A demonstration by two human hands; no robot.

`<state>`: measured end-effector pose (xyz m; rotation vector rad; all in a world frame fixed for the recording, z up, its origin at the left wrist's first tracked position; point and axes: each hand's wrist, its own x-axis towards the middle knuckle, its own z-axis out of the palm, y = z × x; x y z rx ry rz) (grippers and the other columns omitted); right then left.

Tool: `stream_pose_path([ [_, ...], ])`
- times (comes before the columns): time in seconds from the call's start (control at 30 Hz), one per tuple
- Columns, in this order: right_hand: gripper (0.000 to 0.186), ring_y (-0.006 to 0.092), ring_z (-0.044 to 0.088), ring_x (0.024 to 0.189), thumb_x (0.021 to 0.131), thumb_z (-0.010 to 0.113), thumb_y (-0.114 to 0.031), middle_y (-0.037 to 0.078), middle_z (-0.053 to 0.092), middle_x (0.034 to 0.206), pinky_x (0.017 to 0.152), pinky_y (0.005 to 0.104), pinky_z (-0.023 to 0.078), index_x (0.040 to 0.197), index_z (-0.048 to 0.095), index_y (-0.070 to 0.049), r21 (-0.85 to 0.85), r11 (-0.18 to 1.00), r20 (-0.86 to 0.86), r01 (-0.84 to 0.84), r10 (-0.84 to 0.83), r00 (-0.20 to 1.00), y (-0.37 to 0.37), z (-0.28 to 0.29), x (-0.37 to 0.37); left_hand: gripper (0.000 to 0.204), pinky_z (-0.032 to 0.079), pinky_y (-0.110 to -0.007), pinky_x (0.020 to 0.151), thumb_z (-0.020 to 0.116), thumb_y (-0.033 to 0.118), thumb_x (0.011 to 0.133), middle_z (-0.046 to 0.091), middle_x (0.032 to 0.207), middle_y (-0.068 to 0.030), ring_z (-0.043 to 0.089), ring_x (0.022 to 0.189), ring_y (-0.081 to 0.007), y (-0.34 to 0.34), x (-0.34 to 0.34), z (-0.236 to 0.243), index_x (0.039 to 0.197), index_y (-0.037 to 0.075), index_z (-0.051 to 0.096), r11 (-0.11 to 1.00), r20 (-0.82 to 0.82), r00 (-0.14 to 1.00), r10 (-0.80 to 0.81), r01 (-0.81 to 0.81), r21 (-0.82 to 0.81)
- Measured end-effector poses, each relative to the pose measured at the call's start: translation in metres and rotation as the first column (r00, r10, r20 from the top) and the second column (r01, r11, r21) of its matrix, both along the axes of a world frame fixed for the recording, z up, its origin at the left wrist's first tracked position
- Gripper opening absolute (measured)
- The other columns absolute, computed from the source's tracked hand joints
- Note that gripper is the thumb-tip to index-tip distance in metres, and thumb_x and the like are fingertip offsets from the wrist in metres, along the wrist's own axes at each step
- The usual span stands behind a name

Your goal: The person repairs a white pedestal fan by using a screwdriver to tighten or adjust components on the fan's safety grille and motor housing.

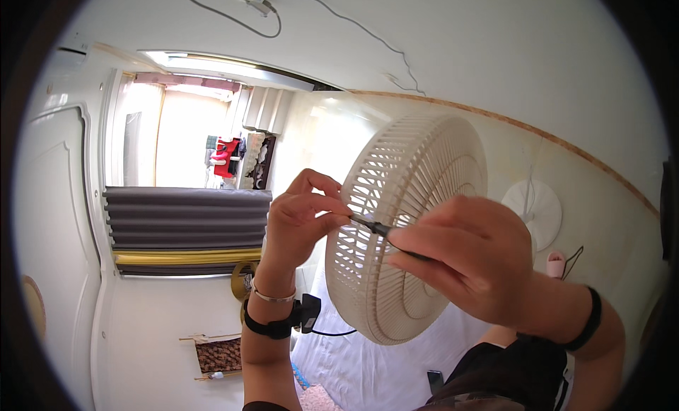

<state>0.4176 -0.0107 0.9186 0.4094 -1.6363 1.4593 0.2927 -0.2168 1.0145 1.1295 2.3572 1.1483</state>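
Note:
A cream fan grille (414, 153) fills the centre, upright and seen at an angle. My right hand (470, 259) is closed round a slim dark tool (377, 227), like a screwdriver, which points left to the grille's rim. My left hand (300, 216) is pinched at that rim, thumb and forefinger at the tool's thin tip; what sits between them is too small to make out. A black band with a small device (305, 312) is on my left wrist.
A white bedsheet (332, 361) lies below, with a phone (435, 383). Behind are a white round fan part (544, 206), a pink slipper (556, 265), dark grey curtain (180, 220), a white door (56, 220) at left and cables (368, 33) at the top.

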Motion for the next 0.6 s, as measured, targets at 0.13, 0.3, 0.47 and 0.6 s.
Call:
stream_pose_path([
  [0.13, 0.026, 0.0181, 0.063, 0.062, 0.069, 0.083, -0.001, 0.007, 0.065, 0.078, 0.051, 0.0279, 0.048, 0.091, 0.069, -0.005, -0.058, 0.998, 0.065, -0.001, 0.005, 0.998, -0.002, -0.017, 0.010, 0.015, 0.047, -0.032, 0.087, 0.080, -0.003, 0.069, 0.059, 0.096, -0.0063, 0.056, 0.100, -0.0191, 0.000, 0.010, -0.006, 0.083, 0.002, 0.076, 0.999, -0.008, 1.000, 0.015, -0.015, 0.035],
  [0.3, 0.025, 0.0198, 0.061, 0.060, 0.069, 0.080, -0.003, 0.004, 0.063, 0.077, 0.049, 0.0297, 0.047, 0.092, 0.069, -0.007, -0.093, 0.996, 0.059, -0.012, 0.018, 0.998, -0.005, -0.017, 0.020, 0.016, 0.048, -0.036, 0.088, 0.080, -0.001, 0.067, 0.060, 0.092, -0.0066, 0.057, 0.100, -0.0219, -0.002, 0.025, -0.009, 0.081, 0.003, 0.076, 0.998, -0.055, 0.997, 0.045, -0.042, 0.051],
  [0.47, 0.029, 0.0165, 0.058, 0.058, 0.068, 0.079, 0.000, 0.004, 0.062, 0.078, 0.048, 0.0277, 0.048, 0.095, 0.069, -0.004, -0.037, 0.999, 0.030, -0.022, 0.023, 0.999, -0.008, -0.021, 0.032, 0.019, 0.051, -0.036, 0.085, 0.081, -0.001, 0.065, 0.061, 0.088, -0.0072, 0.060, 0.095, -0.0237, 0.000, 0.042, -0.008, 0.082, 0.004, 0.076, 0.998, -0.196, 0.979, 0.058, -0.052, 0.035],
  [0.6, 0.033, 0.0160, 0.059, 0.058, 0.068, 0.083, -0.003, 0.005, 0.062, 0.081, 0.049, 0.0269, 0.048, 0.095, 0.066, -0.006, -0.040, 0.999, -0.003, -0.024, 0.024, 1.000, -0.008, -0.025, 0.032, 0.021, 0.053, -0.036, 0.083, 0.081, -0.002, 0.065, 0.061, 0.088, -0.0074, 0.060, 0.094, -0.0241, 0.002, 0.051, -0.004, 0.085, 0.005, 0.076, 0.997, -0.240, 0.968, 0.076, -0.070, 0.032],
])
